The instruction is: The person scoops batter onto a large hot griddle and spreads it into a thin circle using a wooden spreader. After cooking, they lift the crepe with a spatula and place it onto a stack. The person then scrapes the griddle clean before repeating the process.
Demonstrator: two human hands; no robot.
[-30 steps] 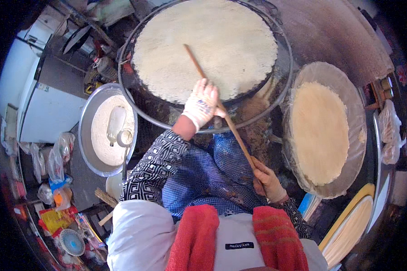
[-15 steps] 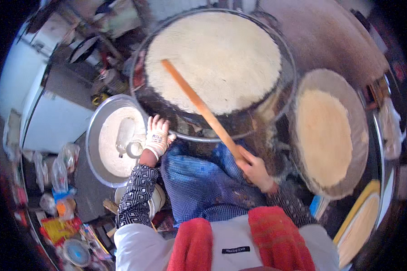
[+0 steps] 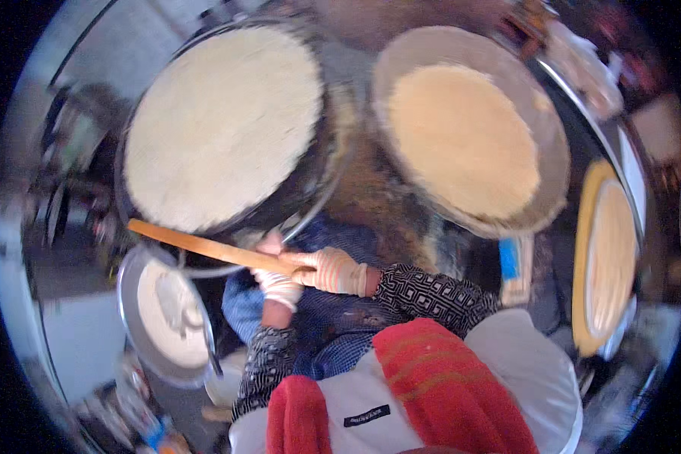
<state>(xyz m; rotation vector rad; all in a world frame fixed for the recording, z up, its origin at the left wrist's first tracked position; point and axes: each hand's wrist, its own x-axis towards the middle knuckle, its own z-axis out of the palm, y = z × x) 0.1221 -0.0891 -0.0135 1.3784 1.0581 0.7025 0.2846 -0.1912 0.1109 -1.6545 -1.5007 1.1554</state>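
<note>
A long flat wooden stick (image 3: pixel 197 244) points to the left in front of me. My right hand (image 3: pixel 334 271), in a white and orange striped glove, is closed round its near end. My left hand (image 3: pixel 277 286), also gloved, meets the stick just beside the right one. The stick crosses that hand, and its blurred bare fingertips show beyond; whether they grip is unclear. Past the stick's far side lies a wide round griddle covered with a pale, thin sheet of batter (image 3: pixel 223 125). Below the stick's tip stands a metal basin (image 3: pixel 129 303) of whitish batter with a ladle or scoop in it.
At the right a big shallow basket (image 3: pixel 548 163) is lined with translucent sheeting and holds a round yellowish flatbread stack (image 3: pixel 465 140). Farther right stands a yellow-rimmed round tray (image 3: pixel 583 280). A blue and white package (image 3: pixel 511 261) lies near my right arm.
The view has swung to the right, so the griddle and basin sit farther left. My left hand has left the basin's rim and come to the stick beside my right hand.
</note>
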